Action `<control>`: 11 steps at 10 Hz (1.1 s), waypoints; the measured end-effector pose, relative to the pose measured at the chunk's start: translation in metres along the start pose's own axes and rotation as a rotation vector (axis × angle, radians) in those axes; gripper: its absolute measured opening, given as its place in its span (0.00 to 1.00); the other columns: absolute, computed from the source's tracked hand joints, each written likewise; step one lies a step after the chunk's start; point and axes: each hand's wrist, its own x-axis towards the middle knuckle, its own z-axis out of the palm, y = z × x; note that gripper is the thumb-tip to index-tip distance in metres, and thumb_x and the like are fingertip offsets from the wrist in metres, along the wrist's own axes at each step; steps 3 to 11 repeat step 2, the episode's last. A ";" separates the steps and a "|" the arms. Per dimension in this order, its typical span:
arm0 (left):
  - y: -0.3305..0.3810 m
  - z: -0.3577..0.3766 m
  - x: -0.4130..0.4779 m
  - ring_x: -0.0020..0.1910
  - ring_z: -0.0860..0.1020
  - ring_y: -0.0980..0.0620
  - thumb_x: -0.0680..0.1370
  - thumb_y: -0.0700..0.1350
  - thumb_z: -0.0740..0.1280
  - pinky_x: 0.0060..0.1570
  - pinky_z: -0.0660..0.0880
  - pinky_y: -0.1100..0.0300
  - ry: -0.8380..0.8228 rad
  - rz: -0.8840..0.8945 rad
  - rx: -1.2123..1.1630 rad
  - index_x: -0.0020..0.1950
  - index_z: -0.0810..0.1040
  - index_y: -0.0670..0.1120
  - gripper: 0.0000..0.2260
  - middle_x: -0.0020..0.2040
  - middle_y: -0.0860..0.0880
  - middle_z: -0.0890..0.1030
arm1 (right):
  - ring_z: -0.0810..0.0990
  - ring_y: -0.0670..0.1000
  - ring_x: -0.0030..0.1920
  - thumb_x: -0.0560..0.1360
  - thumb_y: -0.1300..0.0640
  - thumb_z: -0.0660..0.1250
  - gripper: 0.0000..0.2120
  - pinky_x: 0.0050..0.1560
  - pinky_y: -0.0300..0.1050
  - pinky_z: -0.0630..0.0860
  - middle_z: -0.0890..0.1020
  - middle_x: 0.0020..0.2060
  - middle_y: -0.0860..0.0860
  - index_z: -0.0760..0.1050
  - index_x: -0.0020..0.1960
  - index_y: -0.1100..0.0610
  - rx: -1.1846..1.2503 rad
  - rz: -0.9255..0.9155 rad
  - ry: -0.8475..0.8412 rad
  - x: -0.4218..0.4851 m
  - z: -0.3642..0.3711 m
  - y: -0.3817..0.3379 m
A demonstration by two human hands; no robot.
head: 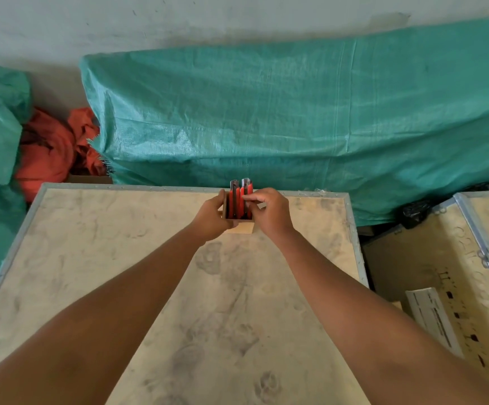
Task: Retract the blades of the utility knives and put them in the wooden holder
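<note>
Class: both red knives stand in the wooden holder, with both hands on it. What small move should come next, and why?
Probably let go: the right hand pinches the right knife, already standing beside the left knife in the wooden holder, which the left hand steadies.

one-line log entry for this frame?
stage: stowing | small wooden holder: two red utility knives upright inside | left hand: steadies holder | right hand: pinches right knife
</note>
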 end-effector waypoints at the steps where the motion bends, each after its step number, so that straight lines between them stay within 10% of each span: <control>1: -0.001 0.000 -0.003 0.60 0.79 0.48 0.69 0.34 0.76 0.52 0.75 0.64 0.003 0.008 0.012 0.75 0.68 0.44 0.36 0.68 0.48 0.77 | 0.82 0.50 0.48 0.71 0.66 0.76 0.12 0.53 0.42 0.79 0.84 0.48 0.54 0.87 0.52 0.55 0.011 0.008 0.022 -0.005 -0.002 0.000; 11: 0.003 0.005 -0.008 0.61 0.77 0.48 0.70 0.33 0.76 0.56 0.75 0.57 0.050 -0.001 -0.055 0.76 0.66 0.42 0.36 0.64 0.54 0.77 | 0.81 0.48 0.50 0.72 0.65 0.76 0.11 0.56 0.44 0.80 0.85 0.50 0.54 0.87 0.53 0.56 0.064 0.017 0.045 -0.010 -0.003 -0.004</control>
